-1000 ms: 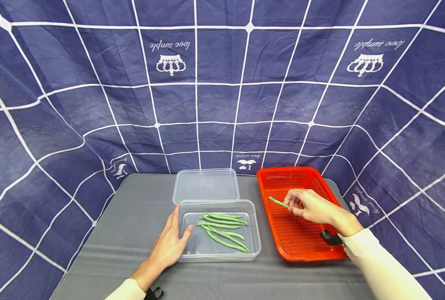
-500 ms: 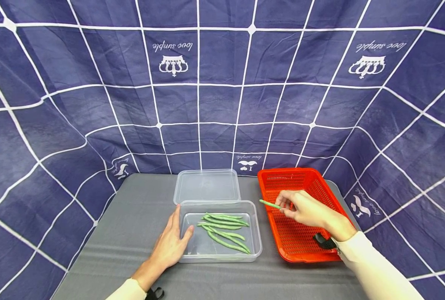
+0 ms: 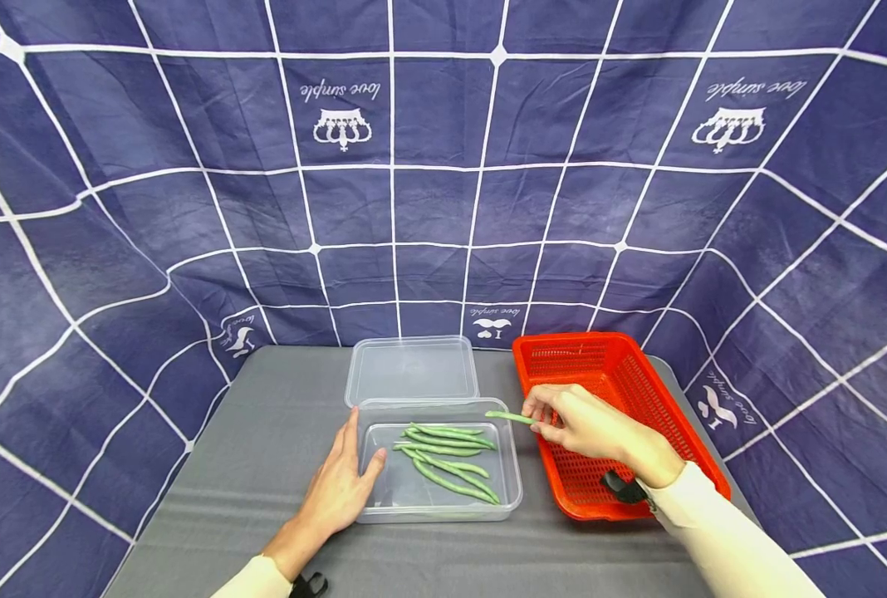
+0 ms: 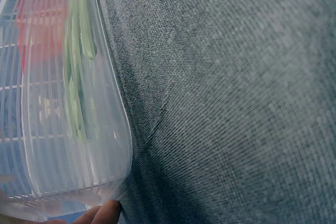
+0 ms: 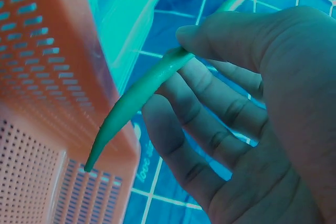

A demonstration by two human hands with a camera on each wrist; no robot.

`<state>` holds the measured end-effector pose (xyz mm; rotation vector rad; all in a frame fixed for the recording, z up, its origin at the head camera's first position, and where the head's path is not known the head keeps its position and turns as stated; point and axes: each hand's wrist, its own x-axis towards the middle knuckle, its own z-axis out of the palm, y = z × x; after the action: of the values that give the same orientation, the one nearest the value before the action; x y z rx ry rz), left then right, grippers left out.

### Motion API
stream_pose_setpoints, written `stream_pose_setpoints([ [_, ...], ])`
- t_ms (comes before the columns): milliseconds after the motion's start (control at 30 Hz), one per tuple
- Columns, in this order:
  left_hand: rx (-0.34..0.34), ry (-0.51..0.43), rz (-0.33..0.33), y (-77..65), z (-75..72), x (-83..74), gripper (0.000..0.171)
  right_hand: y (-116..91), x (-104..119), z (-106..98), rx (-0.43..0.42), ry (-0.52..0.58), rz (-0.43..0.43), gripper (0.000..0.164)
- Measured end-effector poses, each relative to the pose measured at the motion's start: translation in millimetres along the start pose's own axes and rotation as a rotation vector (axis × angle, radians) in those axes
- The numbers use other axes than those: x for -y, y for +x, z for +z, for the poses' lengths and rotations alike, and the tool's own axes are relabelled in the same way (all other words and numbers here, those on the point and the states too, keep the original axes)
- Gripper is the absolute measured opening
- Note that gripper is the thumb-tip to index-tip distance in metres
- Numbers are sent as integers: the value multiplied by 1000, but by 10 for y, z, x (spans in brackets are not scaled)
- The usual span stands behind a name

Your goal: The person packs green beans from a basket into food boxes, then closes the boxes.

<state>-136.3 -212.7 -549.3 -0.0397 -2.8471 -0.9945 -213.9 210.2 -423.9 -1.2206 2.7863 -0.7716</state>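
My right hand point(image 3: 581, 422) pinches a green bean point(image 3: 509, 416) between thumb and fingers. In the head view it is over the left side of the red basket point(image 3: 563, 490), and the bean's far end reaches above the right rim of the clear plastic box point(image 3: 514, 465). In the right wrist view the bean point(image 5: 137, 95) slants across the fingers. Several green beans point(image 3: 447, 461) lie inside the box. My left hand point(image 3: 335, 482) rests against the box's left wall with its fingers straight. Only its fingertips point(image 4: 107, 212) show in the left wrist view, by the box's end.
Behind the box lies a flat clear lid point(image 3: 412, 371). The grey tabletop point(image 3: 264, 415) carries all of it. A dark blue cloth point(image 3: 443, 208) with white lines hangs at the back and both sides.
My right hand has moved left with the green bean, from over the middle of the basket toward the box. The left hand and the box have stayed in place.
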Motion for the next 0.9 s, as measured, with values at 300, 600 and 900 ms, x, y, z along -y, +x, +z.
stream_pose_setpoints([
  [300, -10, 1, 8, -1, 4, -14, 92, 107, 154, 123, 48, 4, -15, 24],
  [600, 1, 4, 6, -3, -22, -30, 92, 192, 307, 227, 66, -28, -40, 23],
  [900, 8, 7, 8, 2, -24, -24, 93, 266, 395, 354, 82, -43, -75, 20],
])
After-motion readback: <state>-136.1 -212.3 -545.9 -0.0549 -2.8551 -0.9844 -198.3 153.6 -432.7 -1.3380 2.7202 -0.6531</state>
